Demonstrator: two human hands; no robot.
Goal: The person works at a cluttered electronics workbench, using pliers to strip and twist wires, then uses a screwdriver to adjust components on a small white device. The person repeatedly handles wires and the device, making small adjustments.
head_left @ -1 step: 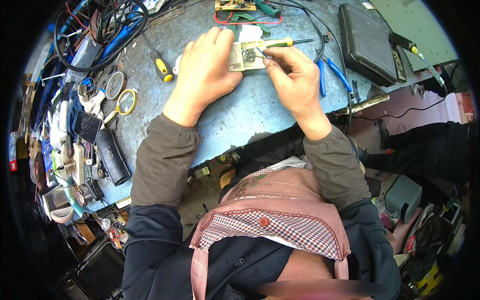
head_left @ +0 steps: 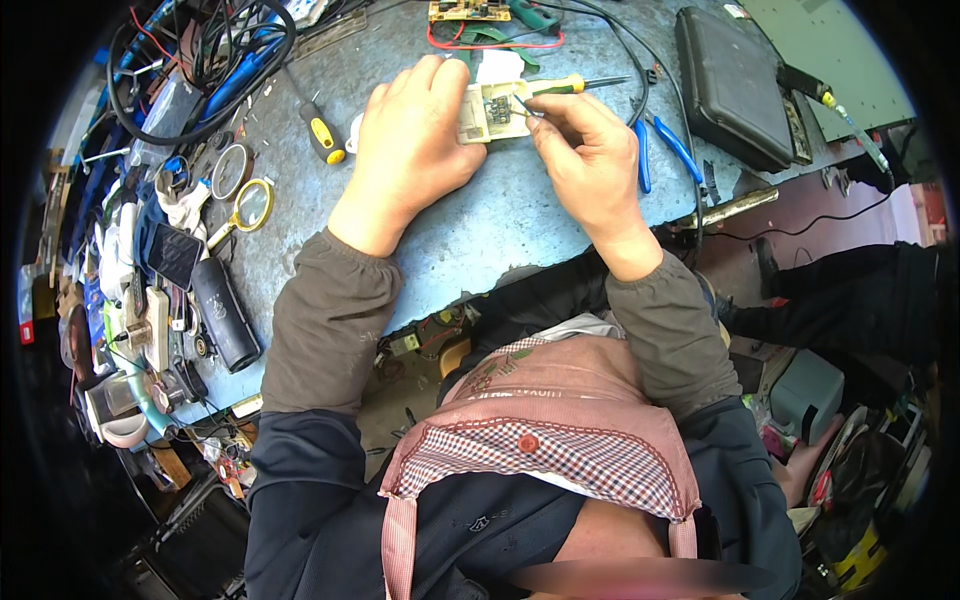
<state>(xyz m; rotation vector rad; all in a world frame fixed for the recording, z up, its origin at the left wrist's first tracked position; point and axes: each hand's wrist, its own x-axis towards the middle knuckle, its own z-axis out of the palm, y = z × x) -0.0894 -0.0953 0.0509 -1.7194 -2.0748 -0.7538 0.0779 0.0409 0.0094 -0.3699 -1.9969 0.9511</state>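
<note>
At the far middle of the blue-grey workbench (head_left: pixel 500 230), a small cream-coloured device with an open face (head_left: pixel 490 108) lies flat, its inner parts showing. The left hand (head_left: pixel 415 135) lies over its left end with fingers curled, pinning it to the bench. The right hand (head_left: pixel 585 150) is closed in a pinch on a thin metal tool (head_left: pixel 522 103), whose tip sits inside the open face. This looks like the probing or picking stage of work on the device's insides; the next move likely calls for a steady hold from the left hand and only small, fine motion at the tool tip.

Room is tight on the far side: a green-and-yellow screwdriver (head_left: pixel 575 84) lies just beyond the device, and a circuit board with red wire (head_left: pixel 470 12) sits farther off. Blue-handled pliers (head_left: pixel 660 150) lie just right of the right hand, with a black case (head_left: pixel 735 85) beyond. A yellow-and-black screwdriver (head_left: pixel 320 132) lies left. The bench is barest on the near side, up to its near edge.
</note>
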